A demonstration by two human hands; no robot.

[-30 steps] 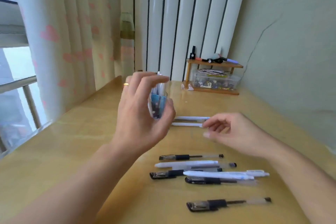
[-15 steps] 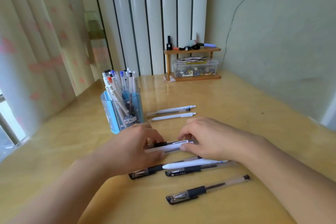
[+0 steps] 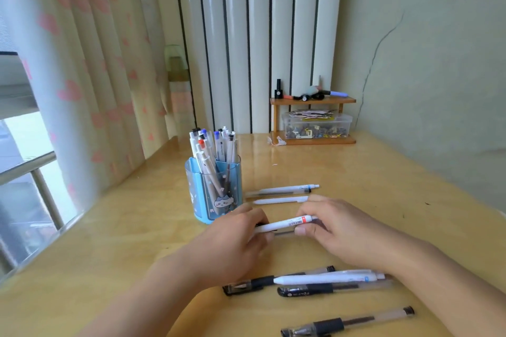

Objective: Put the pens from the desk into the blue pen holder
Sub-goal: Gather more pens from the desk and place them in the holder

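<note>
The blue pen holder (image 3: 213, 194) stands on the wooden desk (image 3: 369, 180) with several pens upright in it. Just in front of it, my left hand (image 3: 232, 243) and my right hand (image 3: 336, 230) grip the two ends of a white pen (image 3: 284, 224) with a red band, together with a darker clear pen just under it. Two white pens (image 3: 282, 190) lie beyond my hands. Nearer me lie a white pen (image 3: 325, 278) across two black-grip pens (image 3: 315, 289), and one more black-grip pen (image 3: 347, 323) by the desk's front edge.
A small wooden shelf (image 3: 312, 101) with a clear box of small items stands at the desk's back against the radiator. A heart-patterned curtain (image 3: 82, 76) and a window hang at the left. A green wall borders the right.
My left hand came down from the pen holder to the desk. Both hands closed on the white pen and the one beneath, and lifted them slightly.
</note>
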